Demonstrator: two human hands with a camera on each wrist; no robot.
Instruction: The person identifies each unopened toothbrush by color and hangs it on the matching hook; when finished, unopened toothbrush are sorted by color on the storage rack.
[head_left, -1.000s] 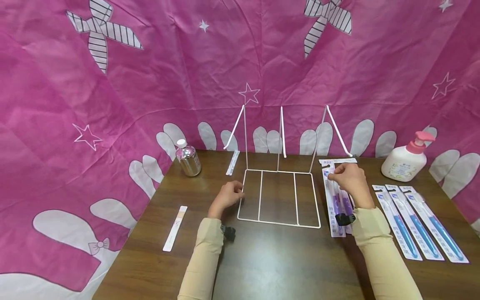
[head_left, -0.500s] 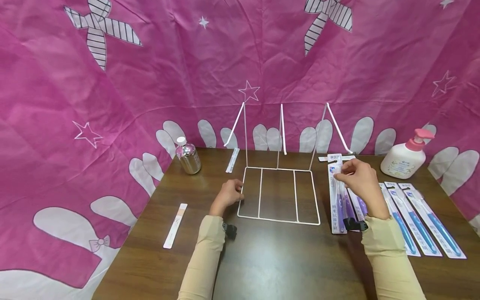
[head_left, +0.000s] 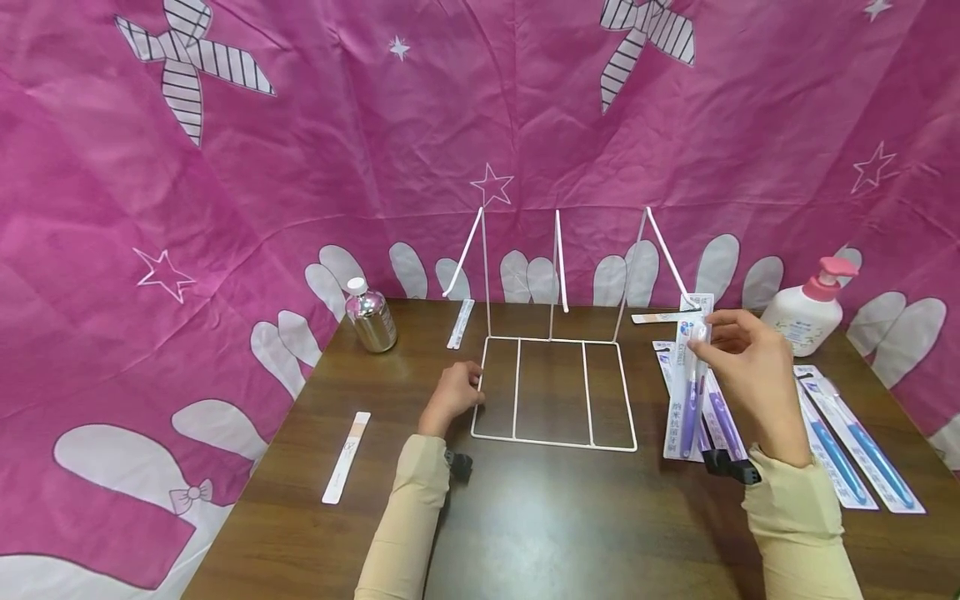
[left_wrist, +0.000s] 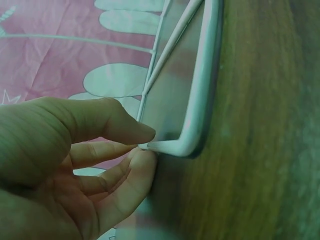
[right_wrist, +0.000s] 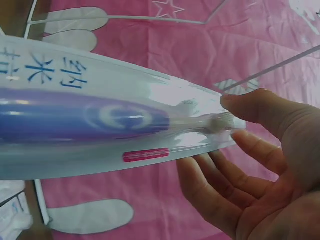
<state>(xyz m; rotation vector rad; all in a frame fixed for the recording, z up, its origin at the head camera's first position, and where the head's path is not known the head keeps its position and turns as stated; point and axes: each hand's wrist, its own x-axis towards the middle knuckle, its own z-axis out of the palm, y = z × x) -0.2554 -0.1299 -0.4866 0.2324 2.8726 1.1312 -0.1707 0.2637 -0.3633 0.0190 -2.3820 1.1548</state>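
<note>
Fingers (right_wrist: pixel 262 151) and thumb of the right hand (head_left: pixel 753 371) pinch a slim toothbrush pack (head_left: pixel 684 392) of white card, clear plastic and purple brush, at four o'clock from the white wire rack's right prong, a grip that seems to leave its top end free. At the white wire rack's (left_wrist: pixel 201 80) nine o'clock, the left hand (head_left: pixel 452 395) pinches its side, presumably to steady it.

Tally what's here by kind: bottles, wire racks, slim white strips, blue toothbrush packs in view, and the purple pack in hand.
Bottles: 2
Wire rack: 1
Slim white strips: 3
Blue toothbrush packs in view: 2
Purple toothbrush pack in the right hand: 1
Total: 9
</note>
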